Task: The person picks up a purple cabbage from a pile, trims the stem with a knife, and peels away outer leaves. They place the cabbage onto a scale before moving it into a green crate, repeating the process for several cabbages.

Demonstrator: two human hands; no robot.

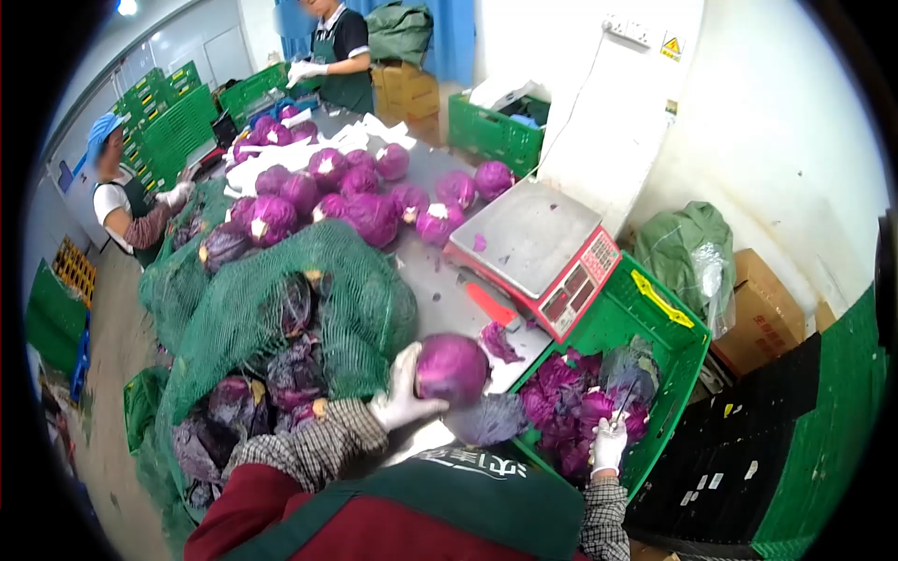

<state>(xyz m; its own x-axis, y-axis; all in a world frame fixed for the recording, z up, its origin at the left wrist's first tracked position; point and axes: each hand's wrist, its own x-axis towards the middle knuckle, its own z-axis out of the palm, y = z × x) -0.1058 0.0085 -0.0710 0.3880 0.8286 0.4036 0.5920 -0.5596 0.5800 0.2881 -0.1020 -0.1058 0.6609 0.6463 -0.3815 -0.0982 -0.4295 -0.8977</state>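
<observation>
My left hand (409, 395), in a white glove, is closed around the side of a purple cabbage (454, 370) at the table's near edge. A dull purple outer leaf (493, 419) hangs just below that cabbage. My right hand (609, 443), also gloved, is closed on a knife (624, 400) whose thin blade points away from me; its handle is hidden in the fingers. That hand is over a green crate (680, 366) holding torn cabbage leaves (559, 393). Left of my left hand, a green mesh sack (281, 245) lies open with untrimmed cabbages (297, 372) inside.
A red scale (538, 238) stands on the metal table (426, 280), with an orange-red tool (488, 304) beside it. Several trimmed cabbages (369, 217) lie farther back. Two co-workers stand beyond, one at the left (140, 210), one at the far end (346, 65). Cardboard box (762, 304) at right.
</observation>
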